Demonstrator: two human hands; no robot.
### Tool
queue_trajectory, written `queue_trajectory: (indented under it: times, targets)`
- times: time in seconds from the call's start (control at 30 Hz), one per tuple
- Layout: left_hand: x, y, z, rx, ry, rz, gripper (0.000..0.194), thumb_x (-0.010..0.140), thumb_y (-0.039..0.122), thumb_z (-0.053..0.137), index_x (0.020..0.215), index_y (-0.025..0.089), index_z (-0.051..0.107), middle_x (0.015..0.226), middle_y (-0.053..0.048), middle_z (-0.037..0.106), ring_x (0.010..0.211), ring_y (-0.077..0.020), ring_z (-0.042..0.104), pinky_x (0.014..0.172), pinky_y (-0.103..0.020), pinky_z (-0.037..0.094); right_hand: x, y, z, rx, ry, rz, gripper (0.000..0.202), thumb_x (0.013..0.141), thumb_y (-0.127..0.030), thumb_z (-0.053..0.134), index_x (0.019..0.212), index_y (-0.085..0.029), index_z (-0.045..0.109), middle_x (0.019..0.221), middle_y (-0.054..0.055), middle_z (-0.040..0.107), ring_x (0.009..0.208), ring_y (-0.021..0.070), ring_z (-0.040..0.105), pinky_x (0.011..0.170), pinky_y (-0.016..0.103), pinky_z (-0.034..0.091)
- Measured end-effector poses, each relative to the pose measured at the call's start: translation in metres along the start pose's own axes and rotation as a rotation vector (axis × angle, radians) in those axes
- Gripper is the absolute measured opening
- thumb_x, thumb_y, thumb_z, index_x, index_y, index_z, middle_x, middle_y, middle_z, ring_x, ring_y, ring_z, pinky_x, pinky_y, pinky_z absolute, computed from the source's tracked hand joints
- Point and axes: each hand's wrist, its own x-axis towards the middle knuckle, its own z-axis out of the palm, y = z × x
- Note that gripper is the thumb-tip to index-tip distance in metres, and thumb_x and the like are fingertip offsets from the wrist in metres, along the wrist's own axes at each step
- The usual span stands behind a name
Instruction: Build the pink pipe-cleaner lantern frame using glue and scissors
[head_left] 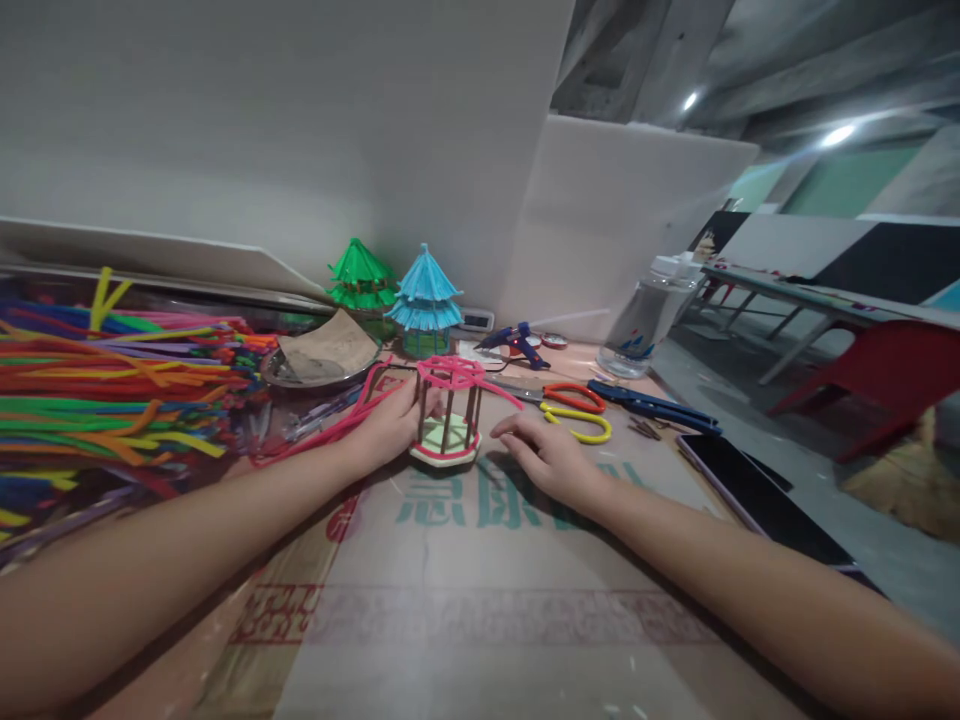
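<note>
Your left hand [411, 415] is at the left side of the small octagonal frame with brown posts, a pink fuzzy top ring and a pale green base [445, 418], its fingers partly hidden behind the posts, so you cannot tell how firmly they grip. The frame stands upright on the cardboard-covered tabletop [450, 560], between your hands. Your right hand [544, 458] rests just beside it, released, fingers loosely curled. Behind the frame stands a blue fringed pagoda-shaped model [425, 300]; orange-and-yellow-handled scissors [574, 408] lie beyond your right hand.
</note>
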Motion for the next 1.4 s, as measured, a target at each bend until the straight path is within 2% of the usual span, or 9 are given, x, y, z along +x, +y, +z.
queue_trajectory:
  times: [0.23, 0.37, 0.57, 0.7, 0.8, 0.9, 1.1, 1.23, 1.4]
  targets:
    - [-0.002, 0.012, 0.003, -0.024, -0.193, 0.086, 0.032, 0.090, 0.046, 0.060, 0.106, 0.018, 0.067, 0.100, -0.009, 0.072, 0.097, -0.0287, 0.067, 0.088, -0.040, 0.055, -0.003, -0.001, 0.002, 0.032, 0.064, -0.026, 0.016, 0.098, -0.026, 0.051, 0.102, -0.018, 0.065, 0.081, 0.004, 0.066, 0.068, 0.0169, 0.059, 0.063, 0.028, 0.045]
    - [-0.003, 0.015, 0.001, 0.100, -0.235, 0.145, 0.027, 0.093, 0.039, 0.060, 0.106, 0.020, 0.073, 0.112, -0.010, 0.075, 0.107, -0.0313, 0.067, 0.097, -0.043, 0.054, -0.009, -0.001, 0.001, 0.103, 0.231, -0.117, 0.027, 0.100, -0.025, 0.050, 0.126, -0.019, 0.056, 0.081, 0.001, 0.060, 0.067, 0.0159, 0.056, 0.063, 0.028, 0.048]
    - [-0.004, 0.019, -0.002, 0.144, -0.273, 0.198, 0.026, 0.093, 0.035, 0.058, 0.110, 0.021, 0.073, 0.112, -0.009, 0.075, 0.107, -0.0308, 0.068, 0.098, -0.042, 0.053, -0.010, -0.015, -0.001, -0.012, 0.179, -0.384, 0.053, 0.102, -0.035, 0.058, 0.151, -0.029, 0.041, 0.127, 0.011, 0.065, 0.109, 0.0249, 0.065, 0.092, 0.040, 0.055]
    - [-0.005, 0.022, -0.002, 0.214, -0.293, 0.228, 0.024, 0.094, 0.034, 0.056, 0.106, 0.021, 0.072, 0.109, -0.009, 0.075, 0.103, -0.0291, 0.068, 0.097, -0.041, 0.053, -0.006, -0.020, -0.002, -0.048, 0.186, -0.430, 0.041, 0.104, -0.033, 0.054, 0.144, -0.027, 0.050, 0.108, 0.009, 0.069, 0.093, 0.0228, 0.066, 0.080, 0.037, 0.056]
    - [-0.005, 0.022, -0.002, 0.230, -0.283, 0.215, 0.023, 0.093, 0.036, 0.056, 0.097, 0.019, 0.070, 0.099, -0.009, 0.074, 0.092, -0.0272, 0.068, 0.090, -0.040, 0.056, -0.006, -0.020, -0.002, -0.053, 0.191, -0.417, 0.038, 0.102, -0.030, 0.056, 0.140, -0.025, 0.053, 0.101, 0.007, 0.070, 0.085, 0.0216, 0.065, 0.075, 0.035, 0.055]
    - [-0.005, 0.018, -0.002, 0.137, -0.275, 0.127, 0.028, 0.089, 0.042, 0.063, 0.102, 0.018, 0.068, 0.094, -0.008, 0.073, 0.090, -0.0267, 0.070, 0.084, -0.038, 0.058, -0.007, -0.019, -0.002, -0.032, 0.166, -0.392, 0.040, 0.102, -0.028, 0.056, 0.141, -0.025, 0.053, 0.114, 0.010, 0.072, 0.098, 0.0243, 0.068, 0.084, 0.039, 0.057]
    - [-0.005, 0.011, -0.006, -0.072, -0.268, 0.087, 0.059, 0.085, 0.041, 0.070, 0.138, 0.019, 0.056, 0.128, -0.014, 0.069, 0.118, -0.0312, 0.068, 0.103, -0.044, 0.056, -0.009, -0.012, -0.003, 0.008, 0.170, -0.334, 0.042, 0.101, -0.025, 0.056, 0.143, -0.025, 0.053, 0.134, 0.013, 0.069, 0.122, 0.0275, 0.066, 0.103, 0.045, 0.053]
    - [-0.007, 0.008, -0.008, -0.033, -0.366, 0.167, 0.053, 0.092, 0.035, 0.064, 0.142, 0.020, 0.053, 0.136, -0.014, 0.065, 0.121, -0.0288, 0.067, 0.105, -0.043, 0.055, -0.011, -0.005, -0.002, 0.058, 0.199, -0.271, 0.045, 0.099, -0.019, 0.055, 0.144, -0.025, 0.052, 0.135, 0.011, 0.068, 0.126, 0.0269, 0.063, 0.106, 0.045, 0.051]
    - [-0.006, 0.010, -0.009, 0.289, -0.360, 0.309, 0.025, 0.095, 0.034, 0.058, 0.112, 0.017, 0.065, 0.115, -0.013, 0.069, 0.118, -0.0314, 0.064, 0.105, -0.046, 0.051, -0.005, -0.003, -0.017, 0.044, 0.242, -0.172, 0.064, 0.096, -0.016, 0.053, 0.157, -0.025, 0.037, 0.103, 0.006, 0.070, 0.086, 0.0193, 0.067, 0.083, 0.036, 0.056]
